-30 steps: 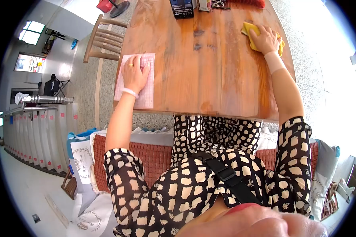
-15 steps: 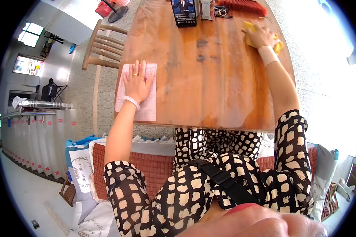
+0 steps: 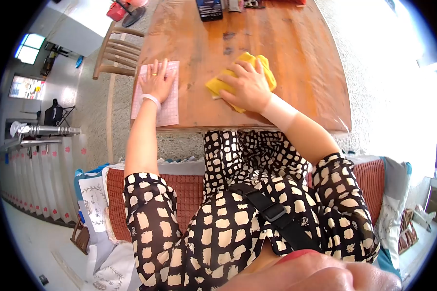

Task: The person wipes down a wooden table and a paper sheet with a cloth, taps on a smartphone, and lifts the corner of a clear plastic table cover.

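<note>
My left hand (image 3: 158,86) lies flat with fingers stretched on a pink sheet with a printed grid (image 3: 169,112), at the left edge of the wooden table (image 3: 308,63). A ring and a pale bracelet show on it. Near the middle of the front part of the table, my right hand (image 3: 249,88) presses on a bunched yellow cloth (image 3: 268,72), its fingers bent over the fabric. Parts of the cloth stick out around the hand on several sides. The tabletop has a glossy, clear cover.
A phone (image 3: 209,10) stands at the far side of the table, with a small packet (image 3: 235,5) and dark keys (image 3: 253,4) beside it. A wooden chair (image 3: 119,53) is at the left. Behind me is a sofa with a reddish-brown cushion (image 3: 119,199).
My right hand has swept the yellow cloth from the far right of the table toward me and to the left. My left hand stays on the pink sheet. The view has shifted slightly.
</note>
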`<state>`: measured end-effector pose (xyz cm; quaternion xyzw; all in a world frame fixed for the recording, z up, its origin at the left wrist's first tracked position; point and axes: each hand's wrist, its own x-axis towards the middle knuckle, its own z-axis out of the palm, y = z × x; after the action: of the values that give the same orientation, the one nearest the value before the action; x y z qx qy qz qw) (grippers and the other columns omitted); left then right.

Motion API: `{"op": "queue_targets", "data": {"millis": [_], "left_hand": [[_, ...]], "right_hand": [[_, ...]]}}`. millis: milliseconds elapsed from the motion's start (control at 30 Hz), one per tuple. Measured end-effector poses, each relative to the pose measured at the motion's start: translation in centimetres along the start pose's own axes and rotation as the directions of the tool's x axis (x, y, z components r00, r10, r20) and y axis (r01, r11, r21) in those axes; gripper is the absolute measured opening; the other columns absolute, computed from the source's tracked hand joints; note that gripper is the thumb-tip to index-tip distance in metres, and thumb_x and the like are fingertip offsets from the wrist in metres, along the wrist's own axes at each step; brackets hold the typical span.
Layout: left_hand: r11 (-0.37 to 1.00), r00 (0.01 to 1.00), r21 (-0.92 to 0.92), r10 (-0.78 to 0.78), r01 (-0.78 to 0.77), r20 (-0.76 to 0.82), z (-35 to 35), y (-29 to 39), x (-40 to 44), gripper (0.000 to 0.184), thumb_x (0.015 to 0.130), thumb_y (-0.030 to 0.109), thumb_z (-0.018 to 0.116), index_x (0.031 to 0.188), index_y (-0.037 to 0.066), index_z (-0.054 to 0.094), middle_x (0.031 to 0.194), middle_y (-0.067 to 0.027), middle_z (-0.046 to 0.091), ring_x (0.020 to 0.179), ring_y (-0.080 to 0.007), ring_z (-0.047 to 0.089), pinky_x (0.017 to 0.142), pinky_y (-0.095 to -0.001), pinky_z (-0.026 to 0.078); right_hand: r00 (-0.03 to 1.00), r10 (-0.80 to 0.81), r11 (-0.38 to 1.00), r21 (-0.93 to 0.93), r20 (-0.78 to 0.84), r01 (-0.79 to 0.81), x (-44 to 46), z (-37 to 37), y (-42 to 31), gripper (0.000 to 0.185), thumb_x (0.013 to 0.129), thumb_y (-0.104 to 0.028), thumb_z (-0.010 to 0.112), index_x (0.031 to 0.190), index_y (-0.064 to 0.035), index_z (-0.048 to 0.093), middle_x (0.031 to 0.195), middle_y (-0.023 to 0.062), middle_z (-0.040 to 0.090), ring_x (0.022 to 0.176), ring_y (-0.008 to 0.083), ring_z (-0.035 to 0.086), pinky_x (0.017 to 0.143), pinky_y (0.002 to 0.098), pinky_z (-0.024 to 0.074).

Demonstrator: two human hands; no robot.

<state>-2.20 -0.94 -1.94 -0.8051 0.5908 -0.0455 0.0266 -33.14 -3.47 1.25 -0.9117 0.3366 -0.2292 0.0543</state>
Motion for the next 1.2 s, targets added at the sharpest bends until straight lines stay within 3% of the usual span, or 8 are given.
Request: {"op": "queue_targets", "data": {"millis": [333,600,900,1000,1033,1133,1167,1200], "left_hand": [[0.999,0.999,-0.013,0.037,-0.038,-0.036,1.5,-1.3,0.5,0.061,0.094,0.058,0.033,0.148,0.032,0.023,0.155,-0.0051,0.020,0.143,-0.0292,0.017,0.110,-0.0612,0.012],[0.996,0.997,-0.061,0.056,-0.060,-0.057,1.0,-1.4,0.0,0.061,0.095,0.055,0.034,0.148,0.028,0.025,0.155,-0.0073,0.022,0.143,-0.0304,0.018,0.110,-0.0612,0.012],[0.990,0.991,-0.082,0.106,-0.113,-0.086,0.5,-1.4,-0.6,0.059,0.096,0.048,0.039,0.148,0.023,0.027,0.153,-0.0107,0.025,0.141,-0.0333,0.022,0.109,-0.0610,0.013],[0.990,0.990,-0.090,0.102,-0.110,-0.094,0.6,-1.3,-0.7,0.059,0.096,0.048,0.039,0.147,0.021,0.029,0.153,-0.0108,0.026,0.141,-0.0329,0.022,0.110,-0.0604,0.012],[0.992,0.990,-0.075,0.098,-0.105,-0.097,0.7,-1.3,-0.7,0.059,0.095,0.048,0.039,0.147,0.021,0.030,0.153,-0.0108,0.026,0.141,-0.0324,0.022,0.110,-0.0594,0.012],[0.992,0.991,-0.066,0.098,-0.104,-0.086,0.5,-1.3,-0.8,0.059,0.095,0.048,0.039,0.147,0.021,0.030,0.152,-0.0110,0.027,0.141,-0.0323,0.021,0.110,-0.0586,0.012],[0.993,0.993,-0.069,0.086,-0.091,-0.075,0.2,-1.0,-0.9,0.060,0.095,0.049,0.040,0.147,0.021,0.030,0.152,-0.0109,0.027,0.141,-0.0321,0.021,0.111,-0.0576,0.011],[0.993,0.993,-0.075,0.086,-0.092,-0.078,0.1,-0.8,-0.8,0.060,0.094,0.049,0.040,0.147,0.021,0.030,0.153,-0.0109,0.027,0.141,-0.0321,0.021,0.111,-0.0579,0.011]], "right_hand": [[0.920,0.362,0.891,-0.234,-0.153,-0.390,-16.4,-11.0,9.7,0.040,0.080,-0.041,0.063,0.114,-0.0188,0.065,0.120,0.0064,0.057,0.122,0.0287,0.046,0.104,0.0538,0.0267],[0.879,0.428,0.831,-0.291,-0.212,-0.475,-9.5,-8.6,18.4,0.044,0.082,-0.048,0.057,0.117,-0.0226,0.064,0.123,0.0049,0.057,0.122,0.0313,0.046,0.103,0.0585,0.0256],[0.643,0.743,0.536,-0.412,-0.186,-0.737,3.3,-6.8,27.5,0.054,0.082,-0.057,0.044,0.128,-0.0307,0.057,0.138,0.0031,0.049,0.130,0.0344,0.038,0.104,0.0601,0.0258],[0.736,0.556,0.585,-0.447,-0.386,-0.676,4.8,-6.6,28.0,0.042,0.085,-0.038,0.055,0.121,-0.0185,0.060,0.102,0.0132,0.066,0.100,0.0317,0.061,0.086,0.0493,0.0466],[0.674,0.687,0.607,-0.297,-0.270,-0.737,5.8,-7.7,27.3,0.045,0.083,-0.055,0.052,0.105,-0.0194,0.069,0.119,0.0120,0.061,0.114,0.0349,0.054,0.099,0.0529,0.0364],[0.666,0.740,0.587,-0.394,-0.094,-0.707,7.1,-9.7,25.5,0.044,0.083,-0.054,0.052,0.107,-0.0200,0.068,0.120,0.0112,0.061,0.112,0.0367,0.054,0.098,0.0540,0.0364],[0.616,0.771,0.513,-0.413,-0.163,-0.752,7.2,-6.8,31.0,0.056,0.082,-0.058,0.042,0.130,-0.0315,0.055,0.140,0.0031,0.046,0.130,0.0362,0.037,0.105,0.0587,0.0270],[0.622,0.767,0.530,-0.394,-0.154,-0.751,6.8,-6.4,31.5,0.056,0.082,-0.058,0.041,0.130,-0.0317,0.054,0.140,0.0032,0.046,0.130,0.0362,0.037,0.105,0.0572,0.0277]]}}
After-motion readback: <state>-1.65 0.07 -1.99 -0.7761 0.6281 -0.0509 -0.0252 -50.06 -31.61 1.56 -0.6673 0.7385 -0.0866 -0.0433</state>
